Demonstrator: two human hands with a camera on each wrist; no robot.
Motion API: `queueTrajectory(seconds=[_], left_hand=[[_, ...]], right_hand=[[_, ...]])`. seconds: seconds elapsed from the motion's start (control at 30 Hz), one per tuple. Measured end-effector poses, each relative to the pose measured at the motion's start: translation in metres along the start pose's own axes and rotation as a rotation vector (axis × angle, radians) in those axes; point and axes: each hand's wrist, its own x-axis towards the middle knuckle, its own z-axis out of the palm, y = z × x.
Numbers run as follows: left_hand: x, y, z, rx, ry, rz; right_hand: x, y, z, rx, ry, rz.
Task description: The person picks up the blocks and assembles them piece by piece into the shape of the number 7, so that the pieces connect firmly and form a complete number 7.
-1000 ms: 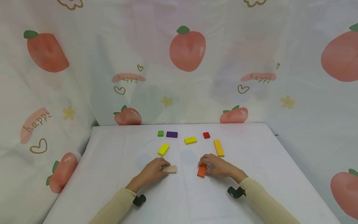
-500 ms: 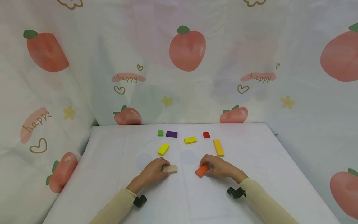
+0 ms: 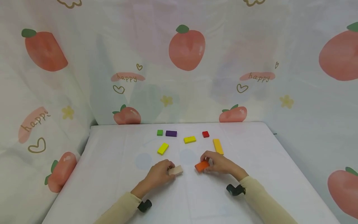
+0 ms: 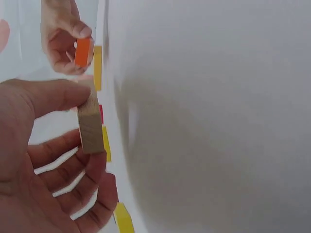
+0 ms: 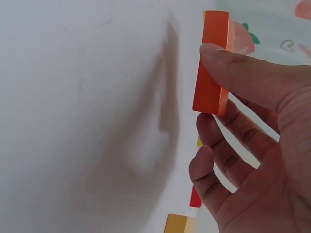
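Observation:
My left hand [image 3: 160, 175] pinches a plain wooden block [image 3: 176, 170] between thumb and fingers, its free end pointing right. In the left wrist view the thumb presses along one face of the wooden block [image 4: 91, 121]. Across a small gap, my right hand [image 3: 219, 162] holds an orange block [image 3: 202, 166] by its right end. The right wrist view has the thumb on the broad side of the orange block [image 5: 212, 63], with fingers behind and below it. Both blocks are raised off the white tabletop, and a shadow lies on the cloth beside the right hand.
Further back lie a green block [image 3: 159, 133], a purple block [image 3: 171, 133], a red block [image 3: 205, 134] and two yellow blocks, one upper [image 3: 190, 139] and one nearer [image 3: 163, 148]. A yellow-orange block [image 3: 218, 146] lies just beyond the right hand. A printed curtain [image 3: 179, 93] stands behind the table [image 3: 112, 146].
The left hand has moved right and lifted the wooden block, tilting it. The right hand has turned the orange block and raised it slightly. The other blocks stay put.

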Motion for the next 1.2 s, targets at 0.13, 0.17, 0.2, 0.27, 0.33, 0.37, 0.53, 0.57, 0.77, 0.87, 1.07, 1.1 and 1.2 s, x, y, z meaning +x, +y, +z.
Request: queueTrajectory(seconds=[0.13,0.17,0.2,0.27,0.33,0.37,0.53,0.57,0.77,0.87,1.07,1.1,1.2], left_hand=[[-0.001,0.010,0.002,-0.003,0.027,-0.025],[-0.001,0.013,0.003,-0.004,0.033,-0.032],[-0.001,0.015,0.003,-0.007,0.036,-0.040],[-0.001,0.019,0.004,-0.020,0.041,-0.059],[0.000,0.022,0.007,-0.030,0.040,-0.079],[0.000,0.024,0.008,-0.036,0.038,-0.087],[0.001,0.029,0.014,-0.051,0.041,-0.109],[0.002,0.031,0.015,-0.050,0.043,-0.110],[0.002,0.038,0.022,-0.059,0.040,-0.129],[0.002,0.041,0.023,-0.065,0.038,-0.134],[0.002,0.043,0.027,-0.052,0.037,-0.134],[0.002,0.044,0.028,-0.049,0.037,-0.135],[0.001,0.047,0.029,-0.039,0.033,-0.142]], right_hand=[[0.004,0.000,-0.002,-0.009,-0.008,0.007],[0.005,0.000,-0.002,-0.009,-0.009,0.006],[0.006,-0.001,-0.002,-0.006,-0.011,0.008],[0.009,-0.002,-0.003,-0.001,-0.014,0.006],[0.011,-0.003,-0.003,0.004,-0.020,0.005],[0.012,-0.003,-0.003,0.008,-0.022,0.006],[0.019,-0.004,-0.002,0.009,-0.032,0.007],[0.021,-0.004,-0.001,0.008,-0.034,0.007],[0.026,-0.004,0.001,0.022,-0.051,0.015],[0.029,-0.005,0.002,0.007,-0.063,0.010],[0.037,-0.005,0.003,-0.018,-0.090,-0.010],[0.038,-0.005,0.004,-0.016,-0.095,-0.012],[0.040,-0.006,0.006,-0.002,-0.107,-0.014]])
